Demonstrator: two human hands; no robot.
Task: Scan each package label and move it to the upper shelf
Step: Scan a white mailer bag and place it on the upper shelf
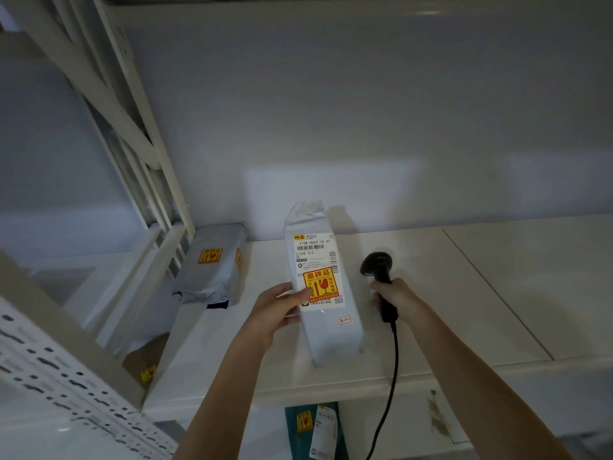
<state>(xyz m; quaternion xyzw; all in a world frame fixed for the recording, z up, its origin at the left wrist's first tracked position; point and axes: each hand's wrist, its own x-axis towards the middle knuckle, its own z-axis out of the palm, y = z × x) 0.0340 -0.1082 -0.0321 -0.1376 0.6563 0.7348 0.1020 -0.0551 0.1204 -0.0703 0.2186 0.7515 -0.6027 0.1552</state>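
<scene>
Head view, nearest first, with everything placed against the white shelf (464, 293) that runs across the middle. Below its front edge a teal parcel (315, 429) stands on a lower level, carrying a yellow sticker and a white label; left of it, under the shelf's left end, a brown box (146, 360) with a yellow sticker shows in part. A black cable (388, 393) hangs down past the front edge from the scanner. Two bare forearms reach up over that edge. The left hand (275, 310) grips the left side of a white package (326, 293), thumb across its face and fingers behind it. The package is a long pouch, its label (315, 257) turned toward the camera with a barcode near the top and a yellow and red fragile sticker (320, 285) lower down; its lower end is at or just above the shelf surface, and whether it touches cannot be told. Just right of the package, the right hand (394, 293) is curled round the handle of a black barcode scanner (378, 270), whose head is just beside the label's right edge. Farther back at the shelf's left end a grey package (212, 263) lies by the white upright frame (132, 154), with yellow stickers on it. Behind the shelf is a plain pale wall (365, 111).
</scene>
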